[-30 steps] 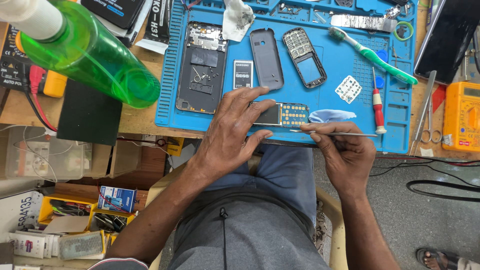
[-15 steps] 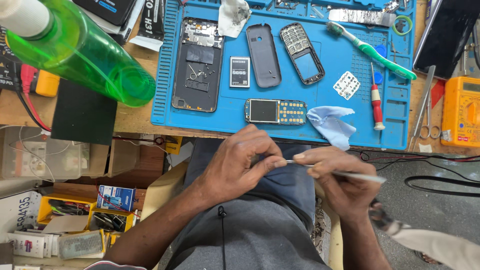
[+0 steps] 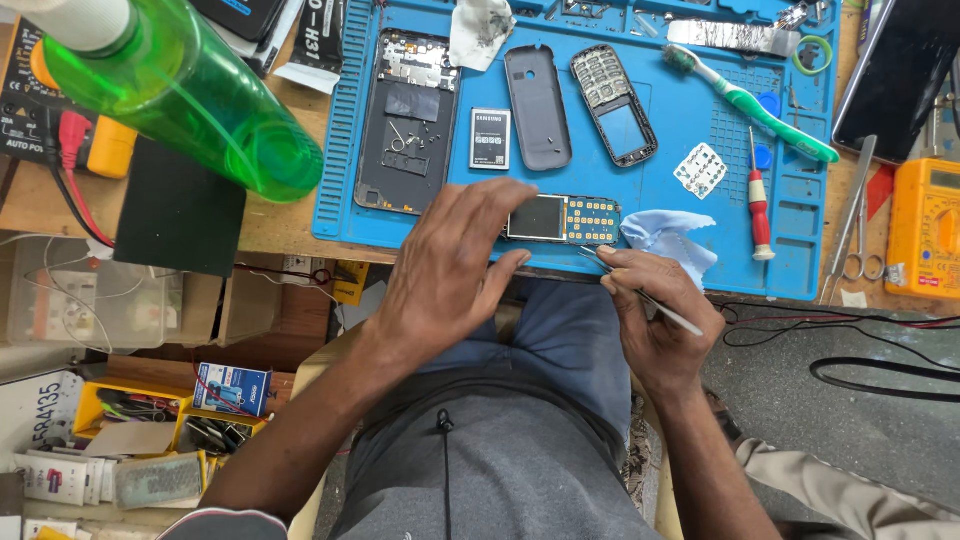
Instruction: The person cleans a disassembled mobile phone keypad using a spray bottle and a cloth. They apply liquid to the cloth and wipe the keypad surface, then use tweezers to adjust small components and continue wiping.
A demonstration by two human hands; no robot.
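Both hands rose from my lap: open left hand (image 3: 450, 270) touches the small keypad circuit board (image 3: 563, 220); right hand (image 3: 655, 315) pinches thin metal tweezers (image 3: 645, 296) beside it.

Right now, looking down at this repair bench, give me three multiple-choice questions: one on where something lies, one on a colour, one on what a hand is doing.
1. Where does the phone circuit board with the small screen lie?
A. on the blue mat's near edge
B. on the grey floor
C. inside the clear plastic box

2. What colour is the handle of the screwdriver on the blue mat?
A. black
B. red
C. yellow

3. What is the right hand doing?
A. lying flat and empty
B. holding the toothbrush
C. pinching thin metal tweezers

Answers: 1 A, the board sits at the mat's near edge by the left hand. 2 B, its handle is red with a white end. 3 C, the fingers close on the tweezers beside the pale blue cloth.
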